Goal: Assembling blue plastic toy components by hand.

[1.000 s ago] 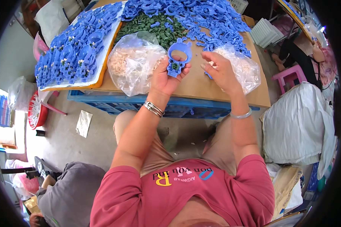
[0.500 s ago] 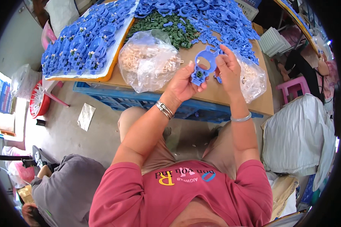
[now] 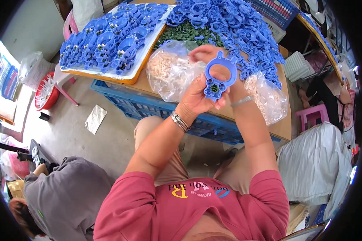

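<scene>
A blue plastic part (image 3: 209,94) with a large ring and small knobs is gripped in my left hand (image 3: 196,95), ring upward. A dark green piece (image 3: 214,88) sits in its lower body. My right hand (image 3: 207,51) is behind the ring, near a clear plastic bag (image 3: 176,86) of small pale pieces (image 3: 165,66). It is smeared by motion and partly hidden by the blue part, so its grip does not show. Beyond the bag lies a heap of green pieces (image 3: 187,35), and behind that a large heap of blue parts (image 3: 229,24).
At the left, a white tray (image 3: 142,71) with a yellow edge carries rows of blue assemblies (image 3: 104,40). A second bag of pale pieces (image 3: 265,96) lies on the right of the brown tabletop (image 3: 282,120). Blue crates (image 3: 120,96) stand below. A co-worker (image 3: 68,197) is at lower left.
My right hand has left the blue part's side and swung left toward the bag of pale pieces. My left hand still holds the blue part. The whole view has shifted slightly.
</scene>
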Tool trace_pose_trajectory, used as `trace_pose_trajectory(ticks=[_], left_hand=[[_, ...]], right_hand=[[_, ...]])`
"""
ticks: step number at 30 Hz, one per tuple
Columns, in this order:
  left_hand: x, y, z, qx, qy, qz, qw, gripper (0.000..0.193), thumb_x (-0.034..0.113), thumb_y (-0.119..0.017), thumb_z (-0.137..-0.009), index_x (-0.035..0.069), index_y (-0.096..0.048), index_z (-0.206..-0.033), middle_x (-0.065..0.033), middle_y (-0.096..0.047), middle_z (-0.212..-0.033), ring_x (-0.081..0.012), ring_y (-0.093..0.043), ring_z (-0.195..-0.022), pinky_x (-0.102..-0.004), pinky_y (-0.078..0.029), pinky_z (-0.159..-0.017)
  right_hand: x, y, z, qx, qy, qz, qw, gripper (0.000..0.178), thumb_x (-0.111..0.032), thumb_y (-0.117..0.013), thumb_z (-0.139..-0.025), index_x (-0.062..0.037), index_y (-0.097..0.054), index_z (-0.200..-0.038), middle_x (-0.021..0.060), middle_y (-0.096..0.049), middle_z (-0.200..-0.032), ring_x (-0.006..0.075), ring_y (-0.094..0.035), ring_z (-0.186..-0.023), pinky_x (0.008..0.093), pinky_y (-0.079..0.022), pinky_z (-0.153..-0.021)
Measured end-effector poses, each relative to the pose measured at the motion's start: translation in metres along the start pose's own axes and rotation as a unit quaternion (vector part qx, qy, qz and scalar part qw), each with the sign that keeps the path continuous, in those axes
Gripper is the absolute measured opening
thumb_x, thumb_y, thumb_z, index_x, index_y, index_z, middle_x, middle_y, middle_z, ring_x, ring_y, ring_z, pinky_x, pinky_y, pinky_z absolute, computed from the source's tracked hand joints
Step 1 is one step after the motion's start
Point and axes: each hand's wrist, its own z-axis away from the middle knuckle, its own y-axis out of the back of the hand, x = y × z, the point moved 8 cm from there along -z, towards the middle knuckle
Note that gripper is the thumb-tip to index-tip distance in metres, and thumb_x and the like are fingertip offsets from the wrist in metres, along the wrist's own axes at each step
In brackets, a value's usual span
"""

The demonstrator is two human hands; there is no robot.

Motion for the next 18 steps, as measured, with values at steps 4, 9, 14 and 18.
trace_pose_trajectory(ticks=[4, 9, 14, 18], left_hand=[[0.011, 0.003, 0.001, 0.019, -0.025, 0.022, 0.999, 0.051, 0.045, -0.047, -0.083, 0.002, -0.046, -0.111, -0.0243, -0.051, -0.097, -0.0313, -0.06, -0.067, -0.0312, -0.051, -0.05], [0.022, 0.007, 0.006, 0.052, -0.051, 0.025, 0.997, 0.049, 0.044, -0.049, -0.082, 0.003, -0.047, -0.11, -0.0252, -0.052, -0.097, -0.0307, -0.06, -0.07, -0.0318, -0.05, -0.053], [0.024, 0.018, 0.007, 0.078, -0.066, -0.008, 0.995, 0.048, 0.042, -0.049, -0.083, 0.003, -0.048, -0.11, -0.0245, -0.054, -0.097, -0.0305, -0.059, -0.074, -0.0339, -0.049, -0.055], [0.02, 0.017, 0.005, 0.079, -0.052, -0.011, 0.995, 0.048, 0.042, -0.049, -0.083, 0.003, -0.048, -0.11, -0.0224, -0.055, -0.097, -0.0303, -0.059, -0.073, -0.0343, -0.049, -0.056]], right_hand=[[0.043, -0.062, -0.018, -0.251, 0.239, 0.297, 0.89, 0.018, -0.014, -0.057, -0.069, -0.0049, -0.062, -0.083, 0.0141, -0.061, -0.077, 0.028, -0.058, -0.069, 0.035, -0.046, -0.062], [0.084, -0.065, -0.031, -0.208, 0.076, 0.415, 0.882, 0.018, -0.015, -0.056, -0.065, -0.0038, -0.056, -0.079, 0.0127, -0.057, -0.073, 0.0291, -0.057, -0.068, 0.0355, -0.043, -0.052], [0.053, -0.067, -0.015, -0.166, 0.086, 0.323, 0.928, 0.018, -0.016, -0.056, -0.065, -0.0042, -0.056, -0.078, 0.0125, -0.056, -0.071, 0.0285, -0.057, -0.068, 0.035, -0.043, -0.051], [0.025, -0.064, -0.003, -0.128, 0.096, 0.248, 0.956, 0.017, -0.016, -0.057, -0.064, -0.0046, -0.055, -0.077, 0.0124, -0.055, -0.07, 0.028, -0.057, -0.068, 0.0346, -0.043, -0.051]])
